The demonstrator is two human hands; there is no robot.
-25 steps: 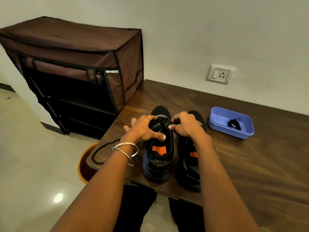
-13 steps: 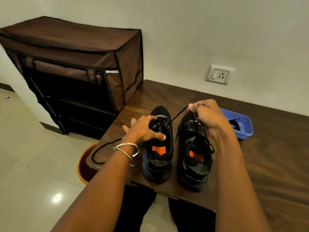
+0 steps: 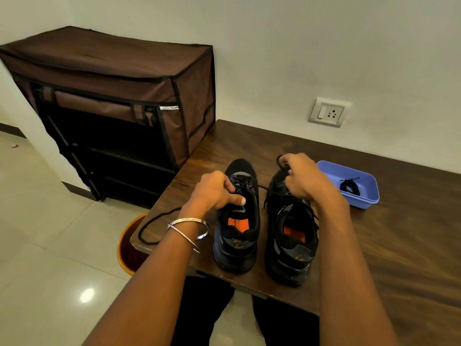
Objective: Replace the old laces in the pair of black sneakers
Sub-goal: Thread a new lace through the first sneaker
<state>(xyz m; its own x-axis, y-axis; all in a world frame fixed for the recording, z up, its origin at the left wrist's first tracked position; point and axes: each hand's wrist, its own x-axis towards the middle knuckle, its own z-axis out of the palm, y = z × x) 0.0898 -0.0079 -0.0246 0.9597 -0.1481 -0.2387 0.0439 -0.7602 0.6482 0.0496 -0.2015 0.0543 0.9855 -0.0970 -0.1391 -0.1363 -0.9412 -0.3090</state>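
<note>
- My left hand [image 3: 219, 193] grips the left sneaker [image 3: 237, 221], mid-frame, half laced.
- My right hand [image 3: 303, 178] pinches its lace [image 3: 260, 187].
- Right sneaker [image 3: 291, 236] still needs relacing; spare lace [image 3: 349, 187] waits in the tray [image 3: 359, 199].

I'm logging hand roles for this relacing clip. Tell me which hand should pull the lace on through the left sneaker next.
The right hand, probably: it already pinches the lace running from the left sneaker. The left hand grips that sneaker's upper, steadying it.
</note>
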